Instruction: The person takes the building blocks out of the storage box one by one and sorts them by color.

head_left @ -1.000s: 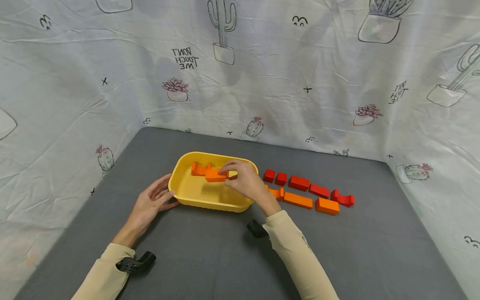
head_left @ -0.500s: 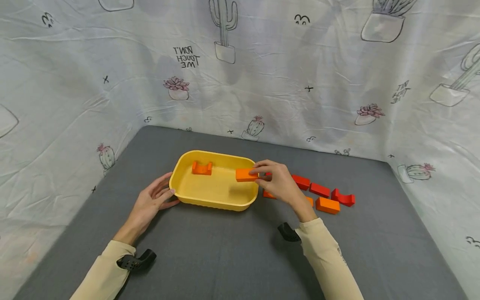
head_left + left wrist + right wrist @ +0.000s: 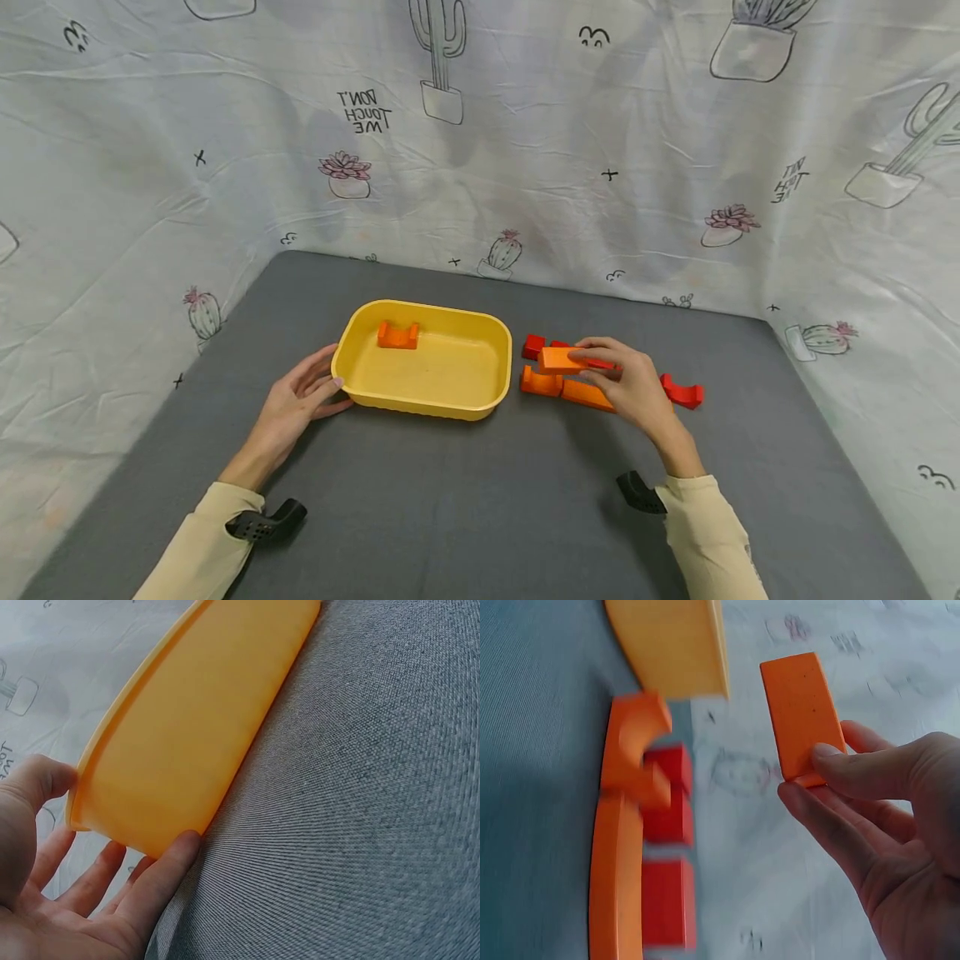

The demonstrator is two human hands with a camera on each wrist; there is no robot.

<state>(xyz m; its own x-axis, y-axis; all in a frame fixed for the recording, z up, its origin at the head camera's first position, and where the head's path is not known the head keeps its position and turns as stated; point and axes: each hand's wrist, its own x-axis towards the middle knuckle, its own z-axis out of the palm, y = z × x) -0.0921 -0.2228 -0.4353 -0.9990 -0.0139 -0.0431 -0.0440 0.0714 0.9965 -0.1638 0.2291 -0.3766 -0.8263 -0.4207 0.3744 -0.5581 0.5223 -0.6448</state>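
Note:
A yellow plastic tub (image 3: 450, 375) stands on the grey table, with one orange arch-cut block (image 3: 397, 336) inside near its far left. My left hand (image 3: 296, 404) steadies the tub's left end. In the left wrist view the thumb touches the rim and fairly straight fingertips rest against the lower wall. Up off the table, my right hand (image 3: 633, 387) pinches an orange rectangular block (image 3: 799, 712) by one end between thumb and fingers. It is above the rows of blocks right of the tub.
Beneath the right hand lie an orange arch-cut block (image 3: 540, 382) and a long orange block (image 3: 585, 395), end to end. Behind them runs a row of red blocks (image 3: 667, 900), partly covered by the hand. A red arch-cut block (image 3: 682, 393) lies at its right end.
My right hand has carried the orange rectangular block out of the tub and rightward, over the rows of blocks. The left hand and the tub have stayed put.

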